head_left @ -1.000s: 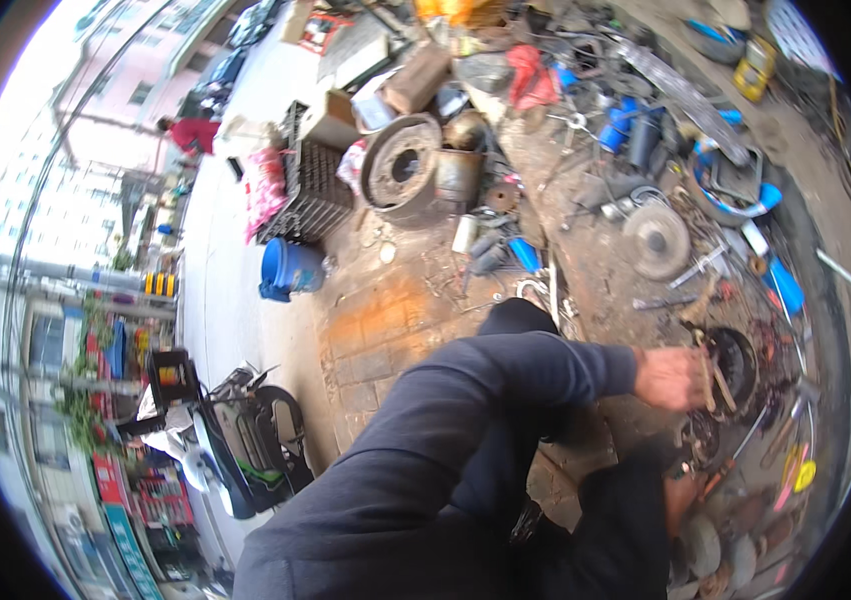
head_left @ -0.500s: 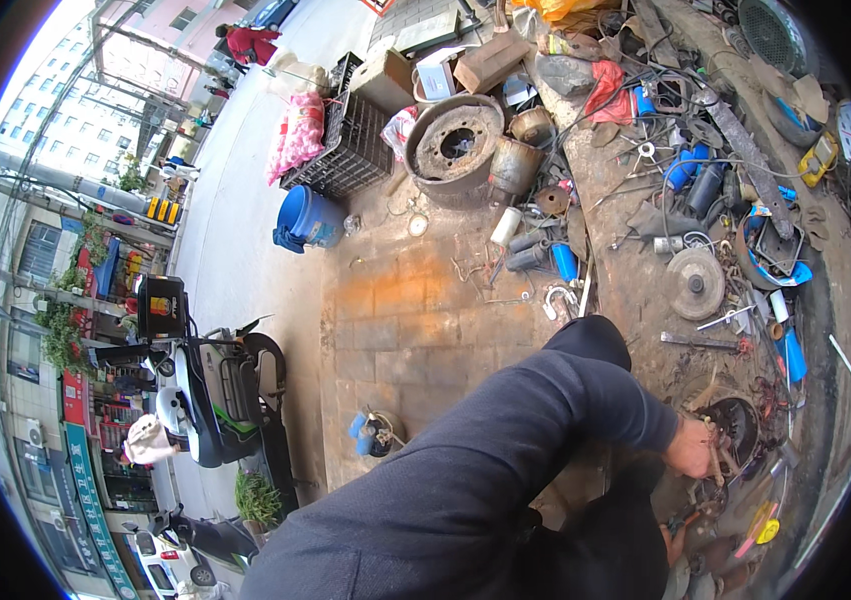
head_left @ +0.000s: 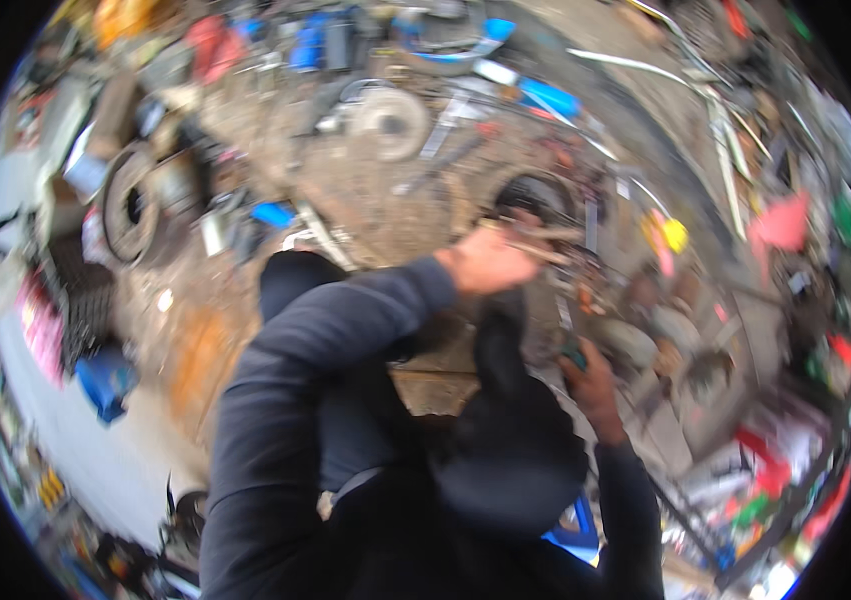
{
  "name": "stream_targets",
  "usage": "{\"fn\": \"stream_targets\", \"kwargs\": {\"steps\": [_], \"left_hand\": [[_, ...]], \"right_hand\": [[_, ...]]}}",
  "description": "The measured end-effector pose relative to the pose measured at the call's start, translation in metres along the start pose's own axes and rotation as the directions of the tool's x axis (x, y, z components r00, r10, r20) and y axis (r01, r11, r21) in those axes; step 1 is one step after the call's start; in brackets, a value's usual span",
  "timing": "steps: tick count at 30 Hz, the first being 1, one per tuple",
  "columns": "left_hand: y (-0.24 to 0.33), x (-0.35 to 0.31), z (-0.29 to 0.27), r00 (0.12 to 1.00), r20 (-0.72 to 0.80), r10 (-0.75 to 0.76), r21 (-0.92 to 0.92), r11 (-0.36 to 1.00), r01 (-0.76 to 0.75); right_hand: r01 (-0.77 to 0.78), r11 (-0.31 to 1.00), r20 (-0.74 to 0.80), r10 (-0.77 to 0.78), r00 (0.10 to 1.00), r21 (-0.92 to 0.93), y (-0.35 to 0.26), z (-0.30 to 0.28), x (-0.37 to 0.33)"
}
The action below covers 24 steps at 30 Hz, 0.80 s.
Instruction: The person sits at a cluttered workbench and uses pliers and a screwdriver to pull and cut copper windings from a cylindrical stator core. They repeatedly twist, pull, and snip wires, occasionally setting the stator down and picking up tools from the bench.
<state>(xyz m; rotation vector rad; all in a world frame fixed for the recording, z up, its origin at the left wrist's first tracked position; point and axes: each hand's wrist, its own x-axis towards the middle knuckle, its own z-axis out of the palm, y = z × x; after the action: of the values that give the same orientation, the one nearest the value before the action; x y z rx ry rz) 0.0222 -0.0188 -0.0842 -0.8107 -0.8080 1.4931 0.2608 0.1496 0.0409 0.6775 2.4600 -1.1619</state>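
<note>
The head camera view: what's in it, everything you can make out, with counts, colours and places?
Wheel rim: 1, rusty brown, left
Crate: 1, black, far left
Bundle: 1, pink, beside the crate
Bucket: 1, blue, left, near the crate
Disc: 1, grey, top centre
Round hollow part: 1, dark, near centre
Small item: 1, yellow, right of centre
Stick-like pieces: count unclear, tan, at the left hand
Handle: 1, green, in the right hand
Scraps: too blurred to count, mixed colours, all around
Left hand: 1, bare, centre
Right hand: 1, bare, lower right
Sleeves: 2, dark, lower half
Legs: 2, dark, bottom
</note>
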Motion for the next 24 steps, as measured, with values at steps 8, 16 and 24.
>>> {"fn": "stream_targets", "kwargs": {"steps": [8, 16, 24], "left_hand": [[-0.022, 0.002, 0.016, 0.969, 0.06, -0.238, -0.988, 0.123, 0.091], [-0.074, 0.004, 0.042, 0.949, 0.311, 0.047, -0.349, -0.924, 0.16], [-0.065, 0.013, 0.056, 0.952, 0.198, 0.235, -0.24, -0.93, 0.28]], "right_hand": [[0.018, 0.999, -0.024, -0.017, 1.0, 0.03, -0.005, -0.016, 0.003], [0.076, 0.997, -0.14, -0.078, 0.987, -0.019, 0.0, -0.007, 0.013], [0.019, 0.966, -0.223, -0.079, 0.972, -0.257, -0.032, -0.001, 0.032]]}}
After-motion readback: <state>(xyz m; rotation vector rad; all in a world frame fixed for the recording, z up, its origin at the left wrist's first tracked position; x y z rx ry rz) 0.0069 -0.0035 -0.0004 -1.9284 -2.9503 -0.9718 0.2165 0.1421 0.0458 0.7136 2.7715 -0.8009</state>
